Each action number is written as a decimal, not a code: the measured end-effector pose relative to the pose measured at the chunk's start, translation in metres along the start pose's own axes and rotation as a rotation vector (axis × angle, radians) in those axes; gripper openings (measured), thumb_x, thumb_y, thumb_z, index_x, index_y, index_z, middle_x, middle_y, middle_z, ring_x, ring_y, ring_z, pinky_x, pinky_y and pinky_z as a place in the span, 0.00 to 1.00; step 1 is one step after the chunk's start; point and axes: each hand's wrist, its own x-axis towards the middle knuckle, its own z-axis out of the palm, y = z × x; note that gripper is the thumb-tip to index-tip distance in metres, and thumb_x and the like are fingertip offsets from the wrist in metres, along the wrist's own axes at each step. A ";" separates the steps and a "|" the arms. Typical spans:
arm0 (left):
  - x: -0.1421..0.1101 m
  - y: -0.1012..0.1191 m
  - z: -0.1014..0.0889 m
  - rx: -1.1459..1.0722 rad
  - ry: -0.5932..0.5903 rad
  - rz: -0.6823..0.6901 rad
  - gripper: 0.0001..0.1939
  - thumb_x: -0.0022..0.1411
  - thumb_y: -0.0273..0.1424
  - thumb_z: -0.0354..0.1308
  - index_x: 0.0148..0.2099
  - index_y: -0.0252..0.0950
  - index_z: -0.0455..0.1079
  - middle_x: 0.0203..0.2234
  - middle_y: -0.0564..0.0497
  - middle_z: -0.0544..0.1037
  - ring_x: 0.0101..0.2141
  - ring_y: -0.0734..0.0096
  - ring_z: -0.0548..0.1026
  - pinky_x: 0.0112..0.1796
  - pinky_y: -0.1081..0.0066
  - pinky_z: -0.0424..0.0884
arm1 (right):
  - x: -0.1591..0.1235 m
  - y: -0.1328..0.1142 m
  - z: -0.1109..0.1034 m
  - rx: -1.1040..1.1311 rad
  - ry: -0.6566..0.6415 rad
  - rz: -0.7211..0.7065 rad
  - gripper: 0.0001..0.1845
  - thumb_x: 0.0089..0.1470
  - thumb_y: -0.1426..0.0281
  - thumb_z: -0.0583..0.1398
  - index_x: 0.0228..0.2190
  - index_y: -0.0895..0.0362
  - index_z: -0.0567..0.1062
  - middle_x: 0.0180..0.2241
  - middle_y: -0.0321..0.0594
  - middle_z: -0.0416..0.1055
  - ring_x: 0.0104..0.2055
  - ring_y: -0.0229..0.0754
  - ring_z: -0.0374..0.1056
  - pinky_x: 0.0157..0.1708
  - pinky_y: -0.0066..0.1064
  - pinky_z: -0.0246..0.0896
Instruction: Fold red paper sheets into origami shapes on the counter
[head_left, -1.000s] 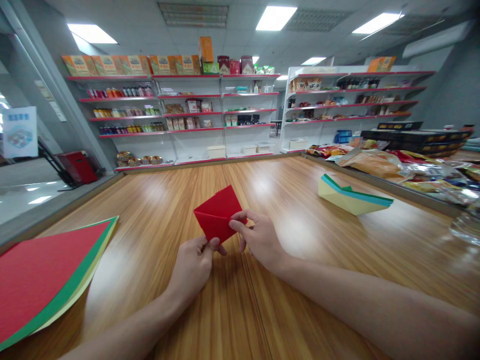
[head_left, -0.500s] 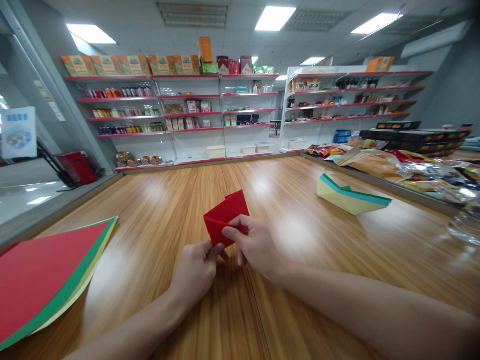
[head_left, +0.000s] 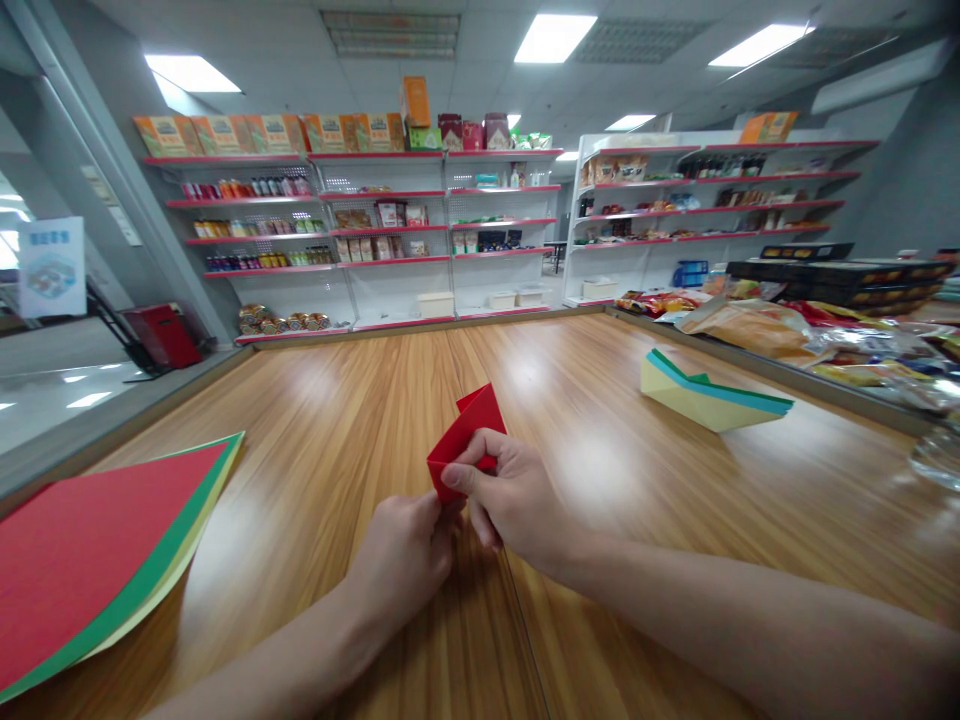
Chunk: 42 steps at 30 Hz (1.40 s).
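A folded piece of red paper [head_left: 471,420] is held up over the middle of the wooden table [head_left: 360,400]. My right hand [head_left: 514,495] pinches its near layer between thumb and forefinger, with the thumb on the outer face. Below, my left hand [head_left: 412,545] is closed on the paper's lower edge; its fingertips are partly hidden behind the paper and the right hand. The upper layers stand apart, leaving a gap at the top.
Folded paper boats [head_left: 712,395] in yellow, blue and green, nested together, sit at the right. A stack of coloured paper sheets [head_left: 112,540] lies at the left. Snack packets [head_left: 757,325] are piled past the right edge. Stocked shelves [head_left: 390,228] stand behind.
The red paper has turned and moved slightly right, showing a narrower face. My right thumb has slid left across it toward the near corner, and my left hand has shifted right.
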 end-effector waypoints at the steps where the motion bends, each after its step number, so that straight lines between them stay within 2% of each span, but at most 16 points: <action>1: 0.001 0.000 0.000 -0.014 0.001 0.013 0.16 0.61 0.23 0.47 0.25 0.36 0.71 0.20 0.51 0.78 0.20 0.72 0.76 0.23 0.77 0.65 | -0.001 -0.001 0.001 -0.017 -0.002 -0.008 0.12 0.50 0.64 0.62 0.25 0.56 0.64 0.07 0.24 0.58 0.07 0.31 0.54 0.06 0.17 0.44; 5: 0.002 -0.001 0.000 0.005 0.007 0.050 0.18 0.60 0.21 0.48 0.21 0.36 0.70 0.15 0.54 0.77 0.17 0.76 0.74 0.21 0.79 0.64 | -0.008 -0.002 0.005 -0.041 -0.063 -0.062 0.09 0.54 0.65 0.59 0.32 0.56 0.66 0.09 0.25 0.61 0.09 0.32 0.56 0.09 0.19 0.50; 12: 0.000 -0.002 -0.002 0.130 0.009 0.113 0.16 0.58 0.20 0.47 0.23 0.36 0.70 0.17 0.51 0.77 0.17 0.71 0.74 0.21 0.76 0.65 | -0.007 -0.001 0.005 -0.042 -0.066 -0.095 0.08 0.54 0.66 0.59 0.29 0.56 0.65 0.09 0.23 0.57 0.09 0.30 0.53 0.09 0.19 0.46; 17: -0.002 0.001 0.002 0.221 0.029 0.164 0.14 0.56 0.20 0.46 0.25 0.34 0.70 0.16 0.48 0.75 0.15 0.69 0.72 0.18 0.74 0.62 | -0.009 -0.009 0.008 -0.082 -0.069 -0.097 0.09 0.53 0.68 0.58 0.24 0.56 0.63 0.10 0.23 0.53 0.10 0.27 0.49 0.09 0.19 0.40; 22: -0.001 -0.001 0.001 0.190 -0.002 0.148 0.15 0.55 0.18 0.47 0.23 0.35 0.69 0.16 0.49 0.75 0.17 0.71 0.73 0.20 0.76 0.63 | -0.010 -0.012 0.010 -0.090 -0.046 -0.075 0.09 0.53 0.66 0.60 0.27 0.56 0.65 0.10 0.24 0.55 0.10 0.28 0.52 0.09 0.19 0.42; 27: 0.000 -0.004 -0.003 0.142 -0.053 0.126 0.16 0.58 0.19 0.46 0.27 0.35 0.73 0.20 0.49 0.78 0.20 0.71 0.76 0.23 0.76 0.67 | -0.011 -0.010 0.009 -0.080 -0.055 -0.081 0.09 0.51 0.67 0.61 0.29 0.55 0.64 0.10 0.22 0.54 0.10 0.29 0.52 0.10 0.19 0.43; 33: -0.001 -0.002 0.001 0.182 -0.005 0.143 0.15 0.61 0.22 0.46 0.31 0.33 0.73 0.23 0.46 0.79 0.21 0.67 0.77 0.23 0.74 0.67 | -0.010 -0.008 0.010 -0.096 -0.059 -0.152 0.10 0.51 0.67 0.61 0.24 0.55 0.64 0.13 0.24 0.52 0.10 0.27 0.49 0.09 0.21 0.42; 38: 0.002 0.000 -0.002 0.072 0.099 0.062 0.17 0.63 0.24 0.46 0.24 0.34 0.69 0.17 0.50 0.76 0.17 0.74 0.73 0.21 0.78 0.63 | -0.003 -0.003 0.001 -0.136 -0.009 -0.139 0.09 0.52 0.65 0.60 0.31 0.55 0.66 0.14 0.25 0.57 0.11 0.28 0.55 0.09 0.20 0.47; 42: 0.004 0.000 -0.006 0.032 0.172 0.027 0.15 0.64 0.27 0.48 0.25 0.34 0.69 0.17 0.51 0.75 0.17 0.75 0.73 0.21 0.78 0.62 | 0.004 0.006 -0.008 -0.186 0.063 -0.104 0.10 0.53 0.64 0.59 0.34 0.56 0.66 0.15 0.26 0.61 0.11 0.29 0.57 0.09 0.18 0.50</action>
